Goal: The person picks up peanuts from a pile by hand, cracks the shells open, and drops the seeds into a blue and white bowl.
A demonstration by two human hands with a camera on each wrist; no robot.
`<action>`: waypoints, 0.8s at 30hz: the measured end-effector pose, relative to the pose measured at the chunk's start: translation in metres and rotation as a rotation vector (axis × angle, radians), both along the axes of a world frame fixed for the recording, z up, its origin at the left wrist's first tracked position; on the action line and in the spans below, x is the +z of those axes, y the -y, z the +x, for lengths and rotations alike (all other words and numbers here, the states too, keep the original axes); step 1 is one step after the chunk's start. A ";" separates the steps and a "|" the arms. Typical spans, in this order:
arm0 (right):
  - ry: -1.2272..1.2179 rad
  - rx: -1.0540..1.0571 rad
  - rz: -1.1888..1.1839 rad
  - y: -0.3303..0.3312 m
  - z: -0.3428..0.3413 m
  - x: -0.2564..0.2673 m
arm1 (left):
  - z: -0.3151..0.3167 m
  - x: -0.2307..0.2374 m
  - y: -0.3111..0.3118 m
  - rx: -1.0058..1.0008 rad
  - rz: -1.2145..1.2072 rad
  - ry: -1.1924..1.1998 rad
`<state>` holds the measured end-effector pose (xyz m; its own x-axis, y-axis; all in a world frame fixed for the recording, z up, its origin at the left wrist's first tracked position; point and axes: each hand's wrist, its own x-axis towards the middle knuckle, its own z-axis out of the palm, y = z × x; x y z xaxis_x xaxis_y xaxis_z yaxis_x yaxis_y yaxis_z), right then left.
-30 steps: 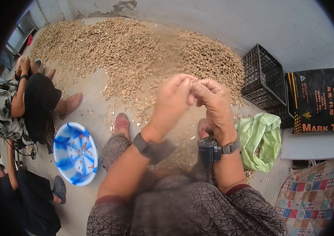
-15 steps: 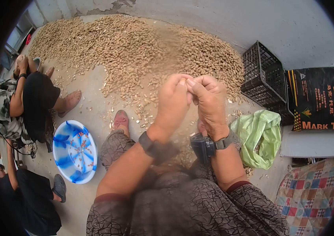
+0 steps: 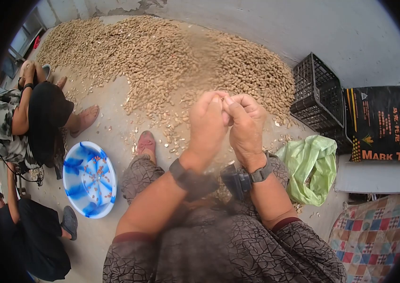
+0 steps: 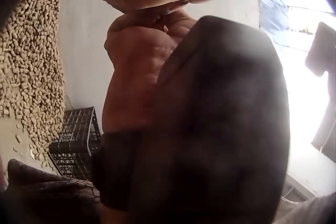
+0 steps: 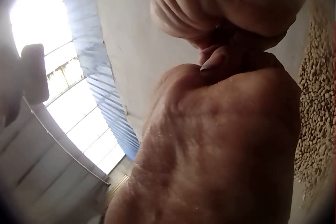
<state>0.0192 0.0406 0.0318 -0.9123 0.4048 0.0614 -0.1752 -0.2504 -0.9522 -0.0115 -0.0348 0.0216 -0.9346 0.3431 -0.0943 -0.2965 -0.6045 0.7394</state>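
In the head view my left hand (image 3: pixel 207 126) and right hand (image 3: pixel 247 128) meet at the fingertips, in front of the chest. Thumbs and curled fingers of both pinch a small peanut (image 3: pixel 222 99), mostly covered by the fingertips. Beyond the hands a wide heap of unshelled peanuts (image 3: pixel 157 56) lies on the floor along the wall. Both wrist views show the hands pressed together, and the pinched piece cannot be made out there.
A blue and white basin (image 3: pixel 70 181) with scattered reddish kernels stands at left, near two seated people. At right are a black crate (image 3: pixel 320 89), a green bag (image 3: pixel 296 181), a black printed sack (image 3: pixel 384 122) and a patchwork cloth (image 3: pixel 374 231). Shell bits litter the floor.
Both hands stay together, still pinching. The right hand and its wrist have shifted slightly left and turned, and less of the peanut shows between the fingertips.
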 end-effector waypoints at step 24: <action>0.083 0.026 0.129 -0.018 0.005 0.015 | -0.002 0.000 -0.002 0.017 -0.110 -0.308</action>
